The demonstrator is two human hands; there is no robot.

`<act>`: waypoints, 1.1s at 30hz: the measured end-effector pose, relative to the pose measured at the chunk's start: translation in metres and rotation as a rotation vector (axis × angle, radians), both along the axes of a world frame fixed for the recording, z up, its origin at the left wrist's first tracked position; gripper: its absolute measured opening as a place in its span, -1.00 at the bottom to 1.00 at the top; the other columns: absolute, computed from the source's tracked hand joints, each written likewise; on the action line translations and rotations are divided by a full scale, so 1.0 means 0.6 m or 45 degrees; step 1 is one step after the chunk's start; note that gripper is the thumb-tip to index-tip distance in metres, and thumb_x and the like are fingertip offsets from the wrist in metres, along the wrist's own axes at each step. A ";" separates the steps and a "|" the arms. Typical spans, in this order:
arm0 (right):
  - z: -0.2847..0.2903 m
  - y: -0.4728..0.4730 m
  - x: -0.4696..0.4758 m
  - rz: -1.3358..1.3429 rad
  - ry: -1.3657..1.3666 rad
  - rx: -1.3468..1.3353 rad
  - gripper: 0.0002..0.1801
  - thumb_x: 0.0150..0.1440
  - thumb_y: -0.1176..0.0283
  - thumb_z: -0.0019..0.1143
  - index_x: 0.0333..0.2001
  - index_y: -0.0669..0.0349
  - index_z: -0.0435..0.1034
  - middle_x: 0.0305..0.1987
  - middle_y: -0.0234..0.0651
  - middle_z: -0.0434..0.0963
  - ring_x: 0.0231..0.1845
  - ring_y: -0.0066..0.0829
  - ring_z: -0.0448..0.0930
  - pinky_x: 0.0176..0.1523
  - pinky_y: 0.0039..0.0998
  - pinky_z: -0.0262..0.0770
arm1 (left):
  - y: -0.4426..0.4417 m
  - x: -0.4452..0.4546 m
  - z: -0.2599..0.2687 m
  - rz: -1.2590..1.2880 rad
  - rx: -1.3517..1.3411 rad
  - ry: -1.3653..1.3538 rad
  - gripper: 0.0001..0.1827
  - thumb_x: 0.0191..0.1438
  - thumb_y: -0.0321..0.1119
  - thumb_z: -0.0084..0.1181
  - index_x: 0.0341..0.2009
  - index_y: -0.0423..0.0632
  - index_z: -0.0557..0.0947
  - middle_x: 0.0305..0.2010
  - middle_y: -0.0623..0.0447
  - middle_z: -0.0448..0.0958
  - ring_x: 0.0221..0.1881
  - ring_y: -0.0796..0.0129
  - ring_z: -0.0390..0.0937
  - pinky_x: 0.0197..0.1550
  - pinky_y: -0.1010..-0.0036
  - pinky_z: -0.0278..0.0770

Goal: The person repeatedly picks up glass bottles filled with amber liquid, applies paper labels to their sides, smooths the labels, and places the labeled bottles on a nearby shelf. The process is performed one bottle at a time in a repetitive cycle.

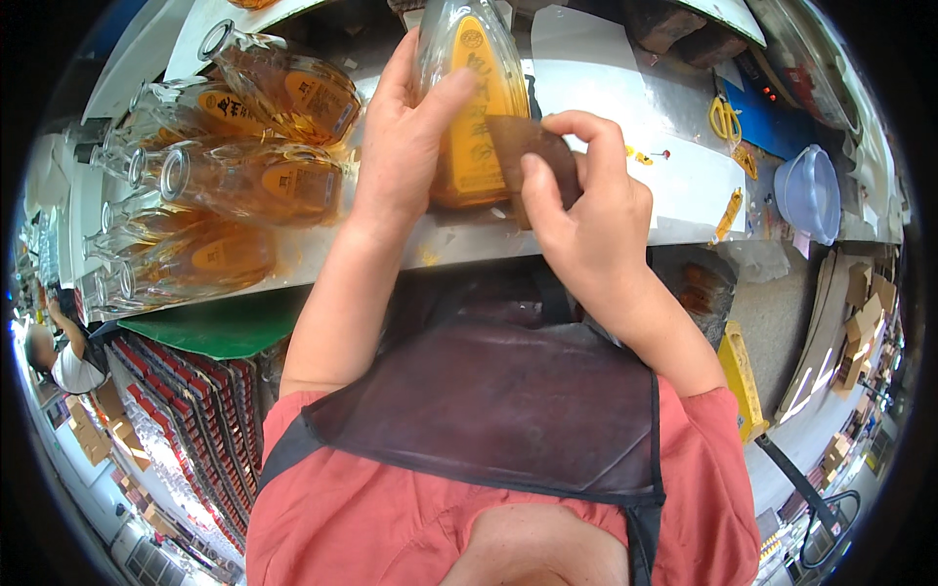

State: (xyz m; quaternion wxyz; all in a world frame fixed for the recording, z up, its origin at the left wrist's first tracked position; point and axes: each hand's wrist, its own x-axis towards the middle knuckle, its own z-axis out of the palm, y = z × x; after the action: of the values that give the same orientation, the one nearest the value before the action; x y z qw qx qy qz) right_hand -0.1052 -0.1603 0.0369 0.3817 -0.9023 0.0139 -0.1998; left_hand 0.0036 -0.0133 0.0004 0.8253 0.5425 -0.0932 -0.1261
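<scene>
My left hand [399, 139] grips a clear glass bottle [473, 124] of amber liquid from its left side, thumb across the front. The bottle stands on the metal worktable, neck towards the far edge, and its upper end leaves the view. A yellow label [469, 157] with dark characters runs down its face. Between thumb and fingers, my right hand [597, 194] pinches a dark brown flexible piece [533, 143], perhaps a scraper pad. Its left edge lies over the label's lower right side. Whether it presses on the glass is hard to tell.
Several open-necked, labelled bottles [256, 179] lie close together at the left. White paper [692, 179] covers the table at right, near yellow-handled scissors [724, 119] and a pale blue basin [810, 194]. Lower left are stacked red-edged trays [187, 395] and a distant person [69, 359].
</scene>
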 end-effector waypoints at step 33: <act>-0.015 -0.017 0.032 -0.142 -0.202 -0.296 -0.64 0.27 0.45 0.27 0.10 0.22 0.37 -0.50 -0.26 0.65 -0.51 -0.42 0.70 -0.39 -0.43 0.58 | 0.027 -0.024 0.022 0.234 0.976 -0.576 -0.03 0.10 -0.13 0.33 0.48 -0.27 0.20 0.41 -0.34 0.32 0.36 -0.16 0.40 0.38 0.12 0.38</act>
State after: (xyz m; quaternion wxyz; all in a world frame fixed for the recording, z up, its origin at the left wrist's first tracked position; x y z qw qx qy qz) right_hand -0.0858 -0.1707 0.0281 0.2629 -0.9196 0.0103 -0.2917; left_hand -0.0108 0.0032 0.0136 0.5315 0.8288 -0.1693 0.0438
